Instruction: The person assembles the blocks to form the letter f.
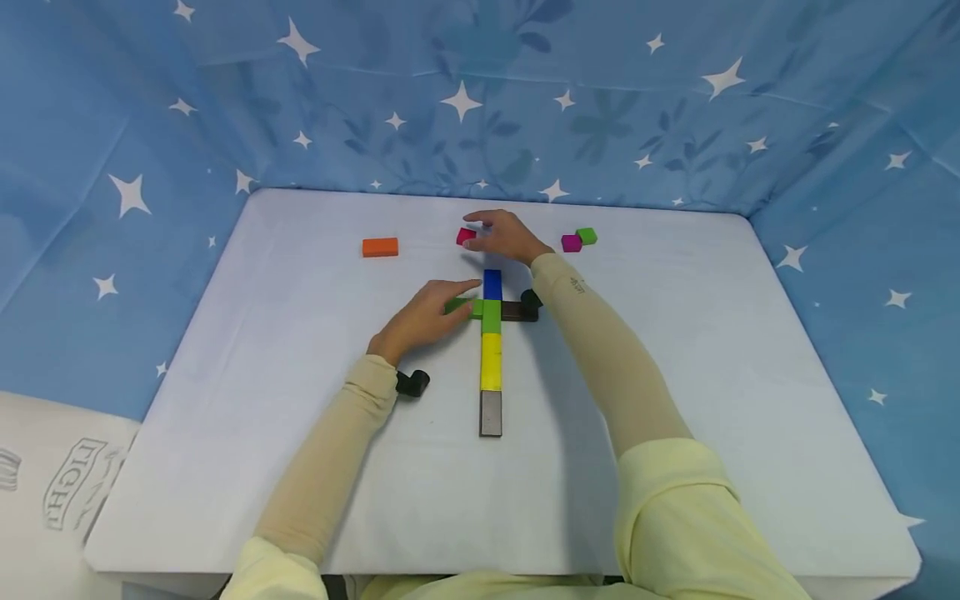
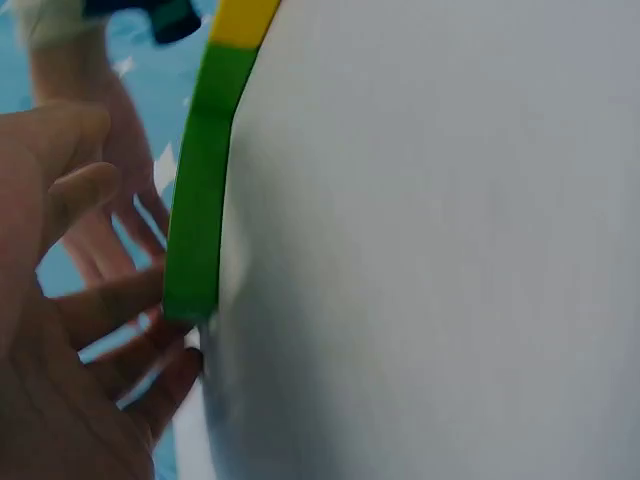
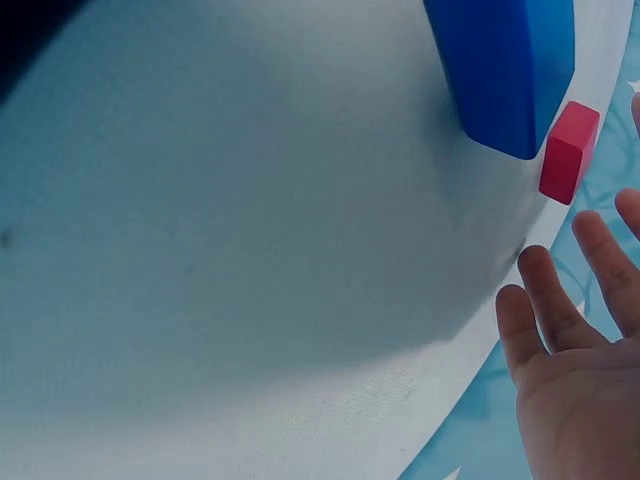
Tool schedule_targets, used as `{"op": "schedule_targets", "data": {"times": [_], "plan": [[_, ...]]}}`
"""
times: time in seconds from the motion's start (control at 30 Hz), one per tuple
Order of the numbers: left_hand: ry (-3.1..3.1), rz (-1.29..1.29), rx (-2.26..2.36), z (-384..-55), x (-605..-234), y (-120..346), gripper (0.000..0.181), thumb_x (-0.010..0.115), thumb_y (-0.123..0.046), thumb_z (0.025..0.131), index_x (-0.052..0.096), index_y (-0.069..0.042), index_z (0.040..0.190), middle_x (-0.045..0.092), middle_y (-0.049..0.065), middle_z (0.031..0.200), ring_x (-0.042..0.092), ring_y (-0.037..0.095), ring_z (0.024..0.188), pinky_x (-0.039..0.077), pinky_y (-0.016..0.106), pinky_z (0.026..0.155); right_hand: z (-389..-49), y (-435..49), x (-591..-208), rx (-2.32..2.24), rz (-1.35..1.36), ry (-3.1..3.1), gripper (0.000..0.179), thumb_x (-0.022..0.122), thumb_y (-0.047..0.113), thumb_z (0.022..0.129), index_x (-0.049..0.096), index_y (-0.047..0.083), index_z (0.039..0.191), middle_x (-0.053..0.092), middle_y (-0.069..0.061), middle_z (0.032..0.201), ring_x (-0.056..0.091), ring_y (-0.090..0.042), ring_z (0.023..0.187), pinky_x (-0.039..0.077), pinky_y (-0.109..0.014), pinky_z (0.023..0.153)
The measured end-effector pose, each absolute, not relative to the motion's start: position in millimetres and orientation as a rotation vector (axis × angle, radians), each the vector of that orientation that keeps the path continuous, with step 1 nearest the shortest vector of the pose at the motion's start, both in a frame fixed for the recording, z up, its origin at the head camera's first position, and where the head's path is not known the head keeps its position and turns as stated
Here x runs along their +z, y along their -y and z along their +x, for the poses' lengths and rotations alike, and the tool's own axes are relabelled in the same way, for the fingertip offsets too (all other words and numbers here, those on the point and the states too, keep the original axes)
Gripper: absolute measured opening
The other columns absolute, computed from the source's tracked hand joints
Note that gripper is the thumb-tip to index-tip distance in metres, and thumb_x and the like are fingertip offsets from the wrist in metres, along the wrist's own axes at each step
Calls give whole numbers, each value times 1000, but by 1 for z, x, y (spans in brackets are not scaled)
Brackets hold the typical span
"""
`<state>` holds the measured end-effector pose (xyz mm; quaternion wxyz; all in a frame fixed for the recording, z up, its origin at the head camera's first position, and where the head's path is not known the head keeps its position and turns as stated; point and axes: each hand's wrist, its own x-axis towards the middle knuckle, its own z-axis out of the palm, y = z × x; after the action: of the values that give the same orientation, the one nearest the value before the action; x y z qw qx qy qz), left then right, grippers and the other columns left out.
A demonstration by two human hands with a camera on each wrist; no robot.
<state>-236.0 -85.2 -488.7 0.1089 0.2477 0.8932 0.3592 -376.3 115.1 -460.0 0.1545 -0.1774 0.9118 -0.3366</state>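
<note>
Right hand: fingers extended and parted, not clenched, beside the red block on the far part of the counter; contact cannot be told. Left hand: fingers loosely extended, ungripping, at the green side block; contact unclear. That block adjoins the left of a column running, far to near, blue block, green centre block, yellow section, grey block. Dark brown block on the column's right. Orange block lies apart, far left.

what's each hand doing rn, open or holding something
Left hand: open, at the green block; whether it touches can't be told.
Right hand: open, reaching at the red block, not gripping it.
</note>
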Motion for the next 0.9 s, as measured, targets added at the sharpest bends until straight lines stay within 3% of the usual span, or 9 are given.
{"op": "schedule_targets", "data": {"times": [0.13, 0.23, 0.6, 0.9], "plan": [[-2723, 812, 718, -232, -487, 74, 61, 50, -52, 111, 40, -31, 168, 41, 19, 166, 36, 41, 148, 30, 57, 122, -379, -112, -462, -939, -492, -2611, 60, 76, 30, 102, 58, 14, 156, 53, -15, 158, 47, -34, 145, 41, -51, 119], [-2768, 831, 535, -231, -486, 67, 63, 47, -60, 110, 40, -34, 167, 37, 21, 167, 34, 43, 148, 31, 57, 121, -379, -111, -462, -928, -497, -2614, 60, 76, 29, 102, 57, 13, 156, 53, -14, 159, 47, -35, 145, 41, -51, 118], [-2770, 824, 602, -229, -487, 70, 63, 50, -55, 111, 42, -29, 167, 37, 18, 169, 34, 42, 149, 30, 56, 122, -375, -112, -461, -932, -465, -2602, 62, 76, 25, 102, 55, 11, 158, 51, -15, 161, 44, -33, 149, 37, -50, 121], [-2765, 506, 1082, -237, -486, 106, 58, 51, -42, 113, 45, -18, 165, 47, 10, 164, 40, 33, 150, 31, 53, 124, -376, -112, -462, -929, -444, -2596, 65, 77, 27, 101, 53, 11, 159, 51, -14, 161, 44, -31, 148, 37, -48, 121]]}}
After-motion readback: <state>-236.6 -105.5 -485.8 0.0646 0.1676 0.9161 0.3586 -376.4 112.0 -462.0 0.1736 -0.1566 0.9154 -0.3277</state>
